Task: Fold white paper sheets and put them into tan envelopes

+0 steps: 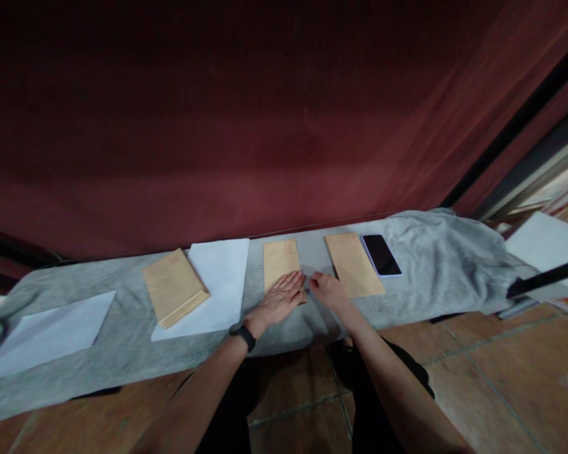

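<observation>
My left hand lies flat, fingers stretched, across the lower part of a brown paper envelope. A dark wristwatch sits on that wrist. Just right of the envelope, my right hand is closed with its fingers curled; whatever they hold, if anything, is hidden. Beside this hand, a second brown envelope rests on the grey cloth. Its left edge is close to the curled fingers. The envelope under my left hand shows faint red print near its top right corner.
Farther left, a stack of brown envelopes overlaps white paper sheets. More white paper lies at the far left. A phone rests right of the second envelope. Grey cloth covers the narrow bench, backed by a red panel.
</observation>
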Motion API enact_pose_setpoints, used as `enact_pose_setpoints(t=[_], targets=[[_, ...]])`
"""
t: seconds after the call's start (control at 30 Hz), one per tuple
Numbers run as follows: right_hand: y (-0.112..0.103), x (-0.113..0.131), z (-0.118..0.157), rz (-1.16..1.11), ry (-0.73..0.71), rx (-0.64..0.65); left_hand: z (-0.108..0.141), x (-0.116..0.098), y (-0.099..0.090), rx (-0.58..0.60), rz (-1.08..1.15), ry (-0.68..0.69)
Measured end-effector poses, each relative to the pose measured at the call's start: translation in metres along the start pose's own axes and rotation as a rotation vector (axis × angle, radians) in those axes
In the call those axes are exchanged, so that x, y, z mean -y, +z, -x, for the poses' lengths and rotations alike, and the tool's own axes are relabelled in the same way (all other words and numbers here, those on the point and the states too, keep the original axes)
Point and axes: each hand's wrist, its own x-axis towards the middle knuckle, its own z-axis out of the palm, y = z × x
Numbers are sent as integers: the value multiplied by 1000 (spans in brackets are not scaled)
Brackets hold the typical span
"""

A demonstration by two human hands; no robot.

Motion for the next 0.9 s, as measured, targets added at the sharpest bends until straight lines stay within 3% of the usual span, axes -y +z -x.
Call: enact_pose_setpoints(t=[0.13,0.33,0.57,0.9], targets=[[0,6,-1,-48,-111,-37,17,-5,1,-67,-85,109],[30,10,0,-52,-427,-87,43,-14,8,101,-381,72],[55,6,-7,144,-384,-127,51,-23,-1,121,-341,113],[58,22,-77,259,-273,-260,60,-22,-12,137,-252,121]])
